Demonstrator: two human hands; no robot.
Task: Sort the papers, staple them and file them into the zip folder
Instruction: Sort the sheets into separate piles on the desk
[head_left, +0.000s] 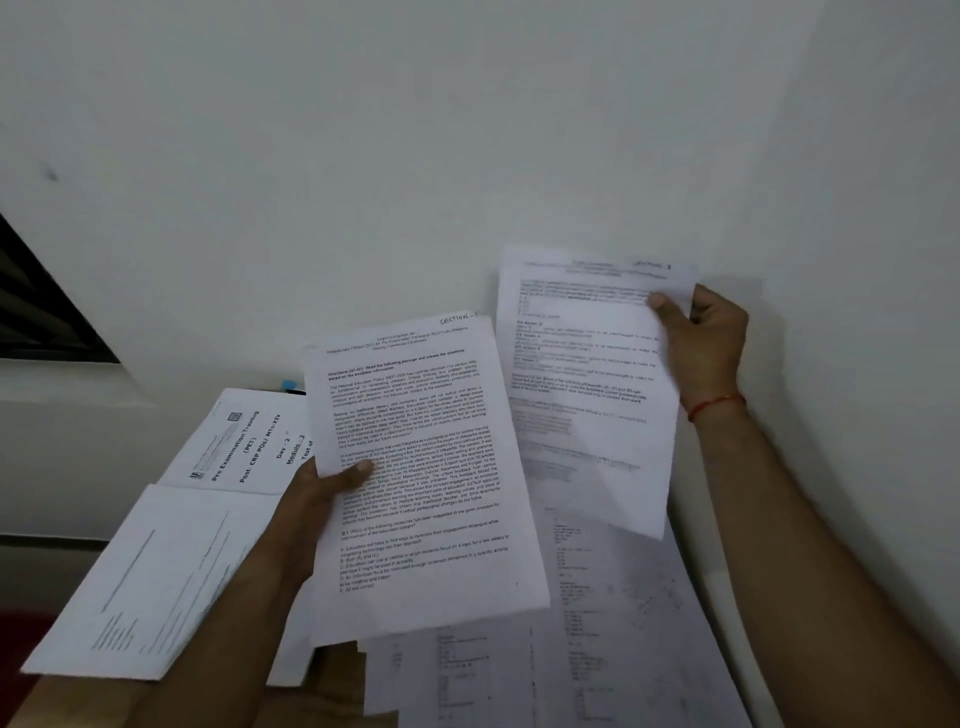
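My left hand (317, 499) grips a printed sheet marked "Section 1" (421, 467) by its left edge, thumb on the front. It is held up in the middle of the view. My right hand (701, 338) pinches a second printed sheet (582, 384) by its upper right edge, raised against the wall. Below both lie loose papers: a "Pre Examination Training" cover page (244, 441), a sheet with lines and columns (150, 582) at the left, and several faint printed pages (597, 623) at the lower right. No stapler or zip folder shows.
A white wall (467, 130) fills the upper view. A dark window edge (41, 306) sits at the far left. A small blue object (291, 385) peeks out behind the cover page. A brown surface (332, 675) shows under the papers.
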